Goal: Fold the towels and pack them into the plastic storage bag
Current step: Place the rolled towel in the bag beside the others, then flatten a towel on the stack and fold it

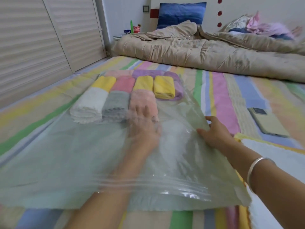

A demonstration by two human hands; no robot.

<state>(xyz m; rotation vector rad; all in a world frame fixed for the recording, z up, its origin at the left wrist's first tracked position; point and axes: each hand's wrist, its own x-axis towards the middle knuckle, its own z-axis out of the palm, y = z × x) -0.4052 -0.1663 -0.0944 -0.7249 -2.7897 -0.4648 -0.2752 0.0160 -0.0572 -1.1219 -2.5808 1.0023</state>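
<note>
Nearly done, I'd say: the left hand (pixel 145 123), fingers spread inside the bag (pixel 66 154), presses a pink towel (pixel 142 99) beside the folded towels (pixel 115 90) just beyond it, the right hand (pixel 216 133) pinches the bag's edge, and sealing is yet to do.

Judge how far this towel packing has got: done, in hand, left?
Done: folded towels fill rows inside the clear plastic storage bag. In hand: the left hand, inside the bag, presses the pale pink towel while the right hand lifts the bag's edge. Left: the bag's mouth is unsealed; a white, yellow-edged cloth lies outside.
</note>
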